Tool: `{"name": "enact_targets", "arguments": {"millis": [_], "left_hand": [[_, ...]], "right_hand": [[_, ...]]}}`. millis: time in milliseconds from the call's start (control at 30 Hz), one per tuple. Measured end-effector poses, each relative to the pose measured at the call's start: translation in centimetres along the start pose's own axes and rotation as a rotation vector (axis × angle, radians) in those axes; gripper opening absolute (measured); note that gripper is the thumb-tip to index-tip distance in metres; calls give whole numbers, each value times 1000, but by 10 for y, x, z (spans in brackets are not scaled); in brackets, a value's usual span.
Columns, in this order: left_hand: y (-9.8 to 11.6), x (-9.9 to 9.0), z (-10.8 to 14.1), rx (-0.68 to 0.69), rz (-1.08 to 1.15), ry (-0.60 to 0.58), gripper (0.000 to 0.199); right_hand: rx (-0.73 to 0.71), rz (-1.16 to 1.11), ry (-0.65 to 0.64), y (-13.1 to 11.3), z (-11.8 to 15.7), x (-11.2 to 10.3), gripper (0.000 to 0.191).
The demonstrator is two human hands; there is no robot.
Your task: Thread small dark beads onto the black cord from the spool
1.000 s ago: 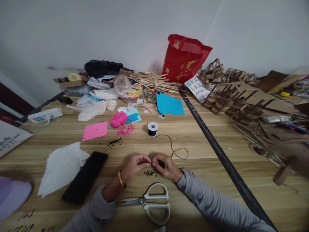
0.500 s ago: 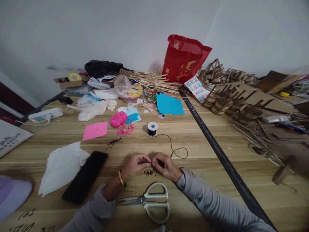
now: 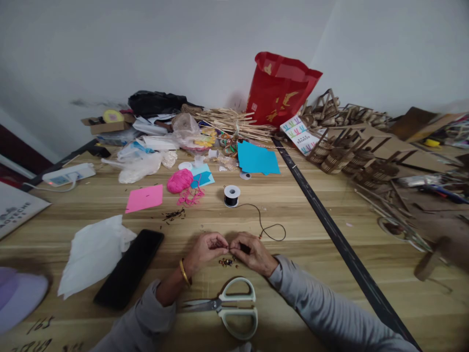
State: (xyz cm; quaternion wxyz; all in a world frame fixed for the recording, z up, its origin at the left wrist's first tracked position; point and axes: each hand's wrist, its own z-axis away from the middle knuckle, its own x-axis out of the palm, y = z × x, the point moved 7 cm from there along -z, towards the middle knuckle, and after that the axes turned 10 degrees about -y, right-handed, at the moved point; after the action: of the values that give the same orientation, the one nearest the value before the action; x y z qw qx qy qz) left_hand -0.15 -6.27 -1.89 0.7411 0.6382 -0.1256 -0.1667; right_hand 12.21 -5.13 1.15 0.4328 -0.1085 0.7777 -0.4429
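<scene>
My left hand (image 3: 208, 249), with a gold bangle at its wrist, is closed in a pinch. Its fingertips meet those of my right hand (image 3: 252, 250), also pinched; whatever is between the left fingers is too small to make out. A thin black cord (image 3: 273, 226) leaves the white spool (image 3: 231, 195), makes a loop and runs in to my right hand, where its end is hidden. Small reddish beads (image 3: 260, 237) show on the cord beside that hand. Just below the fingertips lies a little pile of brown and dark beads (image 3: 227, 262). Scissors (image 3: 234, 307) lie nearer me, blades pointing left.
To the left are a black phone (image 3: 129, 269), white tissue (image 3: 93, 254) and pink paper (image 3: 144, 198). Pink yarn (image 3: 179, 181), blue sheets (image 3: 258, 157) and a red bag (image 3: 282, 93) stand farther back. Small woven baskets (image 3: 335, 159) crowd the right, beyond a black strip (image 3: 330, 222).
The fingertips of both hands have shifted very slightly, still pinched together above the beads. The spool, cord and scissors have stayed in place.
</scene>
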Motion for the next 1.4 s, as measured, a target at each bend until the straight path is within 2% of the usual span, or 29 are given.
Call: {"name": "enact_targets", "arguments": {"millis": [200,667,833,1033,1133,1233,1400], "left_hand": [[1,1,0,16,-16,-12,21],[1,0,0,4,-61,-9,18],[1,1,0,18,-106,-38,13],[0,1,0,8,-86,-30,15],[0,1,0,-4,-23,-30,17],[0,1,0,-18,-5,-25,18],[1,1,-1,-1,-24,-24,19]], "right_hand": [[55,-28,11,6,2,1,16],[52,-31,8,6,2,1,18],[4,-96,-9,-2,0,-1,12],[-64,-14,28,-7,0,-5,3],[-67,-4,86,-5,1,-7,12],[-66,-12,92,-5,2,-8,20],[-53,-36,41,-8,0,-6,14]]}}
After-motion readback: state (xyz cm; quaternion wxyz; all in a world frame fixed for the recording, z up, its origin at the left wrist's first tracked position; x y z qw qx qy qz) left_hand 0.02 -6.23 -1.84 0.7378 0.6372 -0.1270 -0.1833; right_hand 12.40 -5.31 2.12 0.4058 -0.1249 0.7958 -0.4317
